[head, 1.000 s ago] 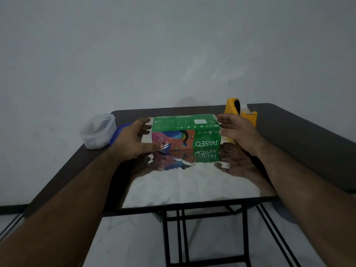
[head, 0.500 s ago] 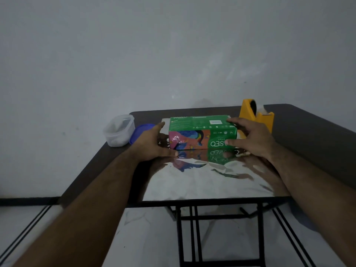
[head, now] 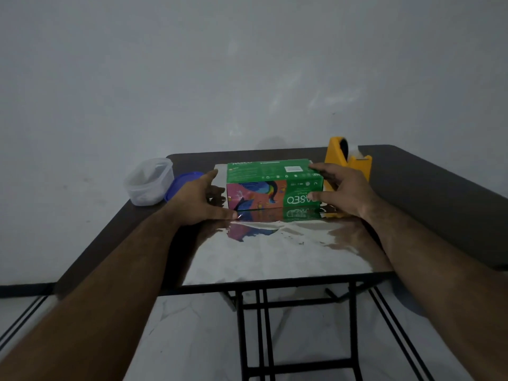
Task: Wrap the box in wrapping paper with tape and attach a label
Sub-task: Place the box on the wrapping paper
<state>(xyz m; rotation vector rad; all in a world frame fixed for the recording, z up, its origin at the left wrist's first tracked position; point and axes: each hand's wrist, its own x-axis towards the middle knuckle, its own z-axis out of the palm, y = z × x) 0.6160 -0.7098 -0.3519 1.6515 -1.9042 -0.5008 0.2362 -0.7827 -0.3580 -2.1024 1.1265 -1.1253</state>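
The box (head: 273, 184) sits on the foil paper (head: 275, 254) near the table's (head: 439, 193) far edge. The right hand (head: 342, 192) clasps its right end; the left hand (head: 196, 200), fingers spread, rests beside it. The box is probably light and stiff, best held by its ends, and the paper slippery and easily creased.

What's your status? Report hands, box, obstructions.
Right hand grips the box at its right end; left hand open beside its left end. Box sits on silver wrapping paper, unwrapped. Nothing blocking.
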